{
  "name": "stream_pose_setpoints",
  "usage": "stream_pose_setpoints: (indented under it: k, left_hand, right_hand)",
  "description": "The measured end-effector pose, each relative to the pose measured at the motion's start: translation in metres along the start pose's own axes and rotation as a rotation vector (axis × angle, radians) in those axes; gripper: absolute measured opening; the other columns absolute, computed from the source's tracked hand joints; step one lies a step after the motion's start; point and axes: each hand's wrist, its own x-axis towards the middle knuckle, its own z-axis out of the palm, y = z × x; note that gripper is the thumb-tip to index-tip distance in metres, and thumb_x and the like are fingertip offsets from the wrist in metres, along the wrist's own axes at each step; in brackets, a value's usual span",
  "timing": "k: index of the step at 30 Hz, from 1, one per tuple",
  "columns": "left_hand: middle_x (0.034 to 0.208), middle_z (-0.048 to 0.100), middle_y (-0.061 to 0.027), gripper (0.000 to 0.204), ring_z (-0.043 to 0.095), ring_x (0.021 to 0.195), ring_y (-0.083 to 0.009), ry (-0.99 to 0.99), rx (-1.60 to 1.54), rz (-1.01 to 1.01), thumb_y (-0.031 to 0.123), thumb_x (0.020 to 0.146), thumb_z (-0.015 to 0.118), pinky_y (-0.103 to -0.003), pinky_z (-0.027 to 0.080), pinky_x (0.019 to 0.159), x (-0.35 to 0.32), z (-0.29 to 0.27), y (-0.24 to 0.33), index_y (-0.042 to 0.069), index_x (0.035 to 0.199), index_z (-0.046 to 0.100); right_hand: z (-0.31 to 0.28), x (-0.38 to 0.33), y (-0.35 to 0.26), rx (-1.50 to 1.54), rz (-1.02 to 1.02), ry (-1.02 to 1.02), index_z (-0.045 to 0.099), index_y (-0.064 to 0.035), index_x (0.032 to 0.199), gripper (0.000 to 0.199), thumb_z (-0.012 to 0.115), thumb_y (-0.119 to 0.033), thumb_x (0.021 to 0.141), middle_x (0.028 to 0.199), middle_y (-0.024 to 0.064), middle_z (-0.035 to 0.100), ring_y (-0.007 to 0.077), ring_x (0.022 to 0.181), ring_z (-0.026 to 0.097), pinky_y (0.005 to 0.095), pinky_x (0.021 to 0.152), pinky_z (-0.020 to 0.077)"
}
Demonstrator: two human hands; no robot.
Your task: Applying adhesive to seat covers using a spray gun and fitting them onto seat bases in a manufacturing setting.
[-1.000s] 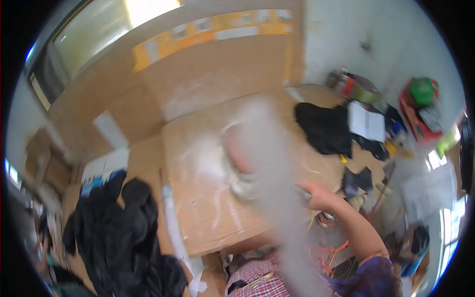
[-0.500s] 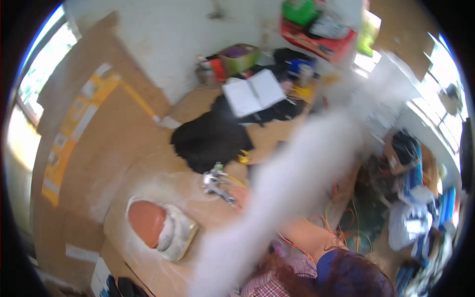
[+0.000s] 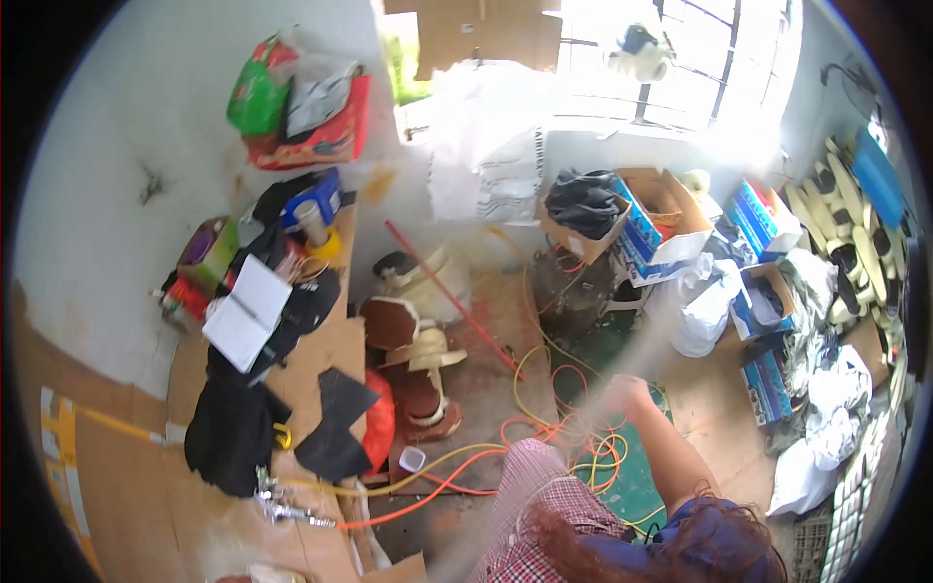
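Note:
My right hand (image 3: 627, 391) is at the end of my bare forearm, which comes in from the lower right under a blue sleeve. Its fingers look closed around a long pale strip (image 3: 515, 491), which crosses diagonally down past my checked clothing. Blur hides what the strip is made of. My left hand does not show. On the brown work surface at left lies a metal spray gun (image 3: 282, 503) with an orange hose (image 3: 408, 507). A black cloth (image 3: 228, 437) and a black cut sheet (image 3: 337, 423) lie beyond it.
An open notebook (image 3: 248, 313) rests on the far part of the surface. Yellow and orange hoses (image 3: 593, 452) coil on the floor. A red rod (image 3: 452, 296) leans near brown-and-cream pieces (image 3: 423, 355). Boxes (image 3: 661, 228) and plastic bags (image 3: 705, 306) line the right side.
My view has swung to the right, bringing the floor, hoses and boxes in. The broad white blur now appears as a thin pale strip. The clay-coloured form has nearly left the lower edge.

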Motion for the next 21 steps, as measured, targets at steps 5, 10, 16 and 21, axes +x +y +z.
stream_pose_setpoints:
  k: [5, 10, 16, 21]
  left_hand:
    - [0.084, 0.058, -0.0107, 0.019, 0.057, 0.07, -0.0286, -0.333, 0.07, 0.28, 0.016, 0.082, 0.055, -0.039, 0.051, 0.062, -0.044, 0.082, -0.043, 0.008, 0.099, 0.054]
    - [0.088, 0.056, -0.0124, 0.027, 0.056, 0.071, -0.027, -0.38, 0.057, 0.012, 0.004, 0.078, 0.059, -0.037, 0.052, 0.062, -0.196, 0.223, -0.047, 0.005, 0.104, 0.051]
    - [0.093, 0.052, -0.0133, 0.037, 0.055, 0.072, -0.0223, -0.578, 0.215, 0.017, -0.008, 0.076, 0.057, -0.033, 0.052, 0.062, -0.29, 0.335, -0.077, -0.001, 0.111, 0.048]
    - [0.079, 0.054, -0.0096, 0.031, 0.055, 0.065, -0.0201, -0.645, 0.307, 0.108, -0.007, 0.076, 0.056, -0.032, 0.051, 0.062, -0.312, 0.368, -0.077, -0.001, 0.106, 0.052]
  right_hand:
    - [0.03, 0.063, -0.107, 0.288, -0.001, 0.12, 0.054, -0.0077, 0.103, 0.02, 0.059, -0.013, 0.084, 0.087, 0.0099, 0.062, 0.0247, 0.074, 0.063, 0.0356, 0.065, 0.0527]
    - [0.01, 0.256, -0.196, 0.572, -0.102, 0.203, 0.055, -0.006, 0.101, 0.024, 0.064, -0.018, 0.082, 0.085, 0.0095, 0.061, 0.0237, 0.072, 0.063, 0.0349, 0.061, 0.0541]
    - [0.009, 0.446, -0.291, -0.608, -0.814, 0.758, 0.035, -0.0096, 0.136, 0.077, 0.074, -0.021, 0.071, 0.127, 0.0166, 0.043, 0.0299, 0.095, 0.059, 0.0386, 0.081, 0.0502]
    - [0.081, 0.458, -0.351, -0.991, -0.66, 0.598, 0.041, -0.0206, 0.131, 0.069, 0.071, -0.018, 0.07, 0.134, 0.02, 0.036, 0.0384, 0.11, 0.051, 0.0424, 0.091, 0.0446]
